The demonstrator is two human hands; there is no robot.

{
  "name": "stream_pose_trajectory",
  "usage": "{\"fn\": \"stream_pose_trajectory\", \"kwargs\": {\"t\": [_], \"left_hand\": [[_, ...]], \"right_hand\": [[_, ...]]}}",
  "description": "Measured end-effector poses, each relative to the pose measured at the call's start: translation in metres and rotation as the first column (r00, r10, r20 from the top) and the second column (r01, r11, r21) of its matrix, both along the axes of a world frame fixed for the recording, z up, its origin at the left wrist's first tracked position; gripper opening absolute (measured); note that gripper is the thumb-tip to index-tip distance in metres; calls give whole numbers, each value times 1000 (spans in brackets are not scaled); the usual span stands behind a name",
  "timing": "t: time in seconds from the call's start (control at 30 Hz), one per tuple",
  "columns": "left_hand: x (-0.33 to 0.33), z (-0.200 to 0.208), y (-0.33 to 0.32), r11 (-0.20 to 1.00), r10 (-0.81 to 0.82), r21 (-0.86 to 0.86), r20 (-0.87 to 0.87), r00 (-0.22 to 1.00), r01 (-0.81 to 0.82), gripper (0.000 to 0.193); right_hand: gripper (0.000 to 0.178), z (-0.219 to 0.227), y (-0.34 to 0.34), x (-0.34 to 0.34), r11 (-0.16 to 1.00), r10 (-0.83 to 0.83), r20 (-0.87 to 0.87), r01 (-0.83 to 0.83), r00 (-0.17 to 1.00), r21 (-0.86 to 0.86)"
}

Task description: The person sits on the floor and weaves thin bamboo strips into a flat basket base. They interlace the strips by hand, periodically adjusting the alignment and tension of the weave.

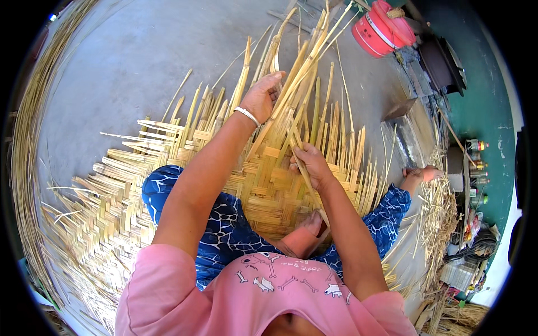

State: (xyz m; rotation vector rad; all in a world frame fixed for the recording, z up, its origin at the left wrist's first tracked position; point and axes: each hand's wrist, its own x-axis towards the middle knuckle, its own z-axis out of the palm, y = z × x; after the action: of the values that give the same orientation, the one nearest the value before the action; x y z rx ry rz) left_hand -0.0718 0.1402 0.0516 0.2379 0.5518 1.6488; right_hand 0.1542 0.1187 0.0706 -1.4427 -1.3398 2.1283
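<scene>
Beneath me lies a woven reed mat [269, 193], its long loose strip ends sticking out at the far and left edges. My left hand [263, 98], with a pale bangle on the wrist, is closed on a bundle of raised reed strips [302, 70] at the mat's far middle. Some of its fingers are hidden behind the strips. Closer to me and to the right, my right hand [314, 166] pinches a flat reed strip [303, 173] that runs down toward my foot. My bare foot [305, 232] rests on the woven part.
Long reeds [28, 123] are piled along the left rim. A red bucket [384, 31] stands at the far right, near a dark pan [440, 64]. Straw scraps [437, 224] line the right side, beside several bottles [478, 165] and a coiled black cable [479, 246].
</scene>
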Motion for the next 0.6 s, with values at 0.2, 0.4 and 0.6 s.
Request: {"fn": "stream_pose_trajectory", "kwargs": {"t": [0.2, 0.4, 0.6], "left_hand": [[-10, 9, -1, 982, 174, -104, 162, 971, -158, 35], [-27, 23, -21, 986, 34, 166, -9, 999, -32, 26], [-56, 29, -56, 938, 300, -145, -110, 948, -314, 12]], "right_hand": [[22, 6, 9, 8, 990, 99, 157, -114, 983, 87], [22, -2, 19, 19, 952, 210, 257, -257, 943, 166], [22, -13, 43, 35, 875, 341, 393, -440, 854, 199]]}}
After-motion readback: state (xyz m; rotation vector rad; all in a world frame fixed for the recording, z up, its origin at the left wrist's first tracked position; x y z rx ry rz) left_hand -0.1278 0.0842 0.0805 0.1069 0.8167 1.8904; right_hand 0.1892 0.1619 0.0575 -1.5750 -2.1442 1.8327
